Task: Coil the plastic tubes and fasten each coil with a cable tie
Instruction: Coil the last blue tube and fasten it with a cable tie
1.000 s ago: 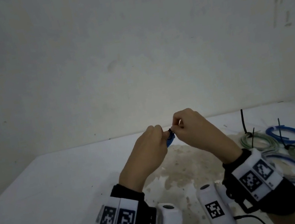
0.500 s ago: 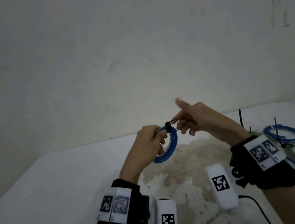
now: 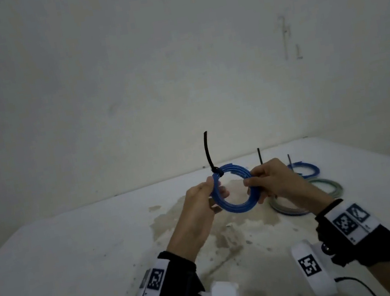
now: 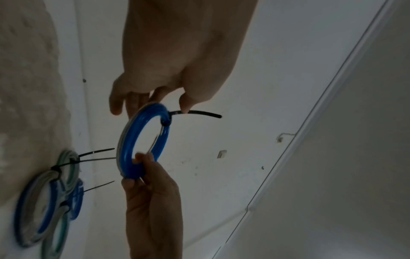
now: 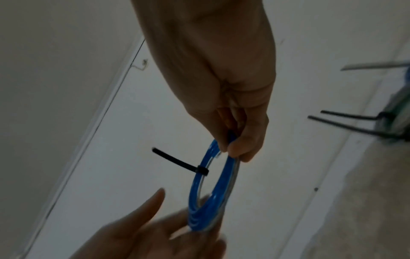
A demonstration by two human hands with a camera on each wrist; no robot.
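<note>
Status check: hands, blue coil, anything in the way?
Left hand and right hand both grip blue coil, held above table. Cable tie cinched, tail uncut. Nothing in the way.

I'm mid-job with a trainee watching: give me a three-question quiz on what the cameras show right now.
1. True or false: the black cable tie is already cinched round the blue plastic tube coil.
2. Which hands hold that coil? A) left hand only B) right hand only C) both
3. Fill in: the finished coils lie on the white table to the person's ____.

Key: 1 true; 2 C; 3 right
</note>
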